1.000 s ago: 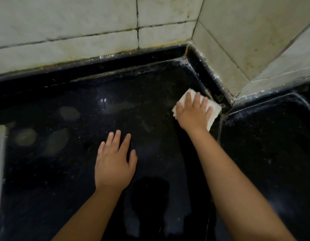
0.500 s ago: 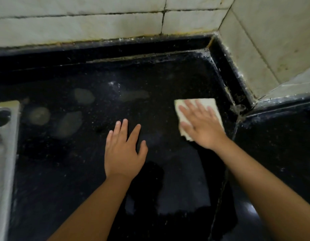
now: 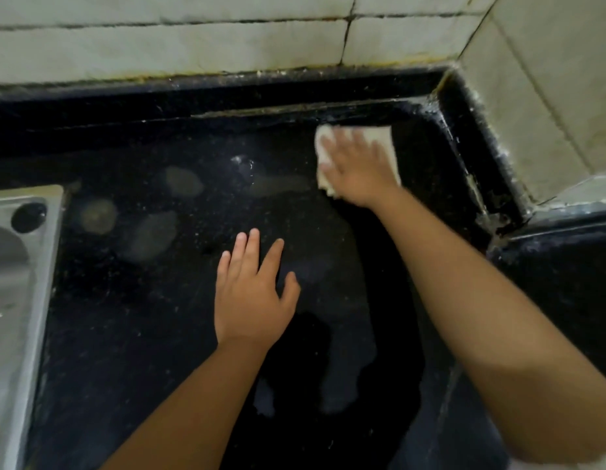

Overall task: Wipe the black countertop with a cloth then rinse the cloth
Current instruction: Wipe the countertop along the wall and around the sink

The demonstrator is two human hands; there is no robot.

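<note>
The black countertop (image 3: 152, 317) fills the view, speckled and carrying several dull smears on its left half. A folded white cloth (image 3: 383, 139) lies flat on it near the back edge, right of centre. My right hand (image 3: 357, 167) presses down on the cloth with spread fingers and covers most of it. My left hand (image 3: 252, 293) rests flat on the bare counter nearer to me, fingers apart, holding nothing.
A steel sink edge (image 3: 23, 266) with a dark hole lies at the far left. Pale tiled walls (image 3: 193, 52) close off the back and right, meeting at a grimy corner (image 3: 447, 76). A second black surface (image 3: 566, 283) lies lower right beyond a raised ledge.
My right hand has slid the cloth from the right-hand corner ledge leftward and then away to the back edge. My left hand has stayed flat in place.
</note>
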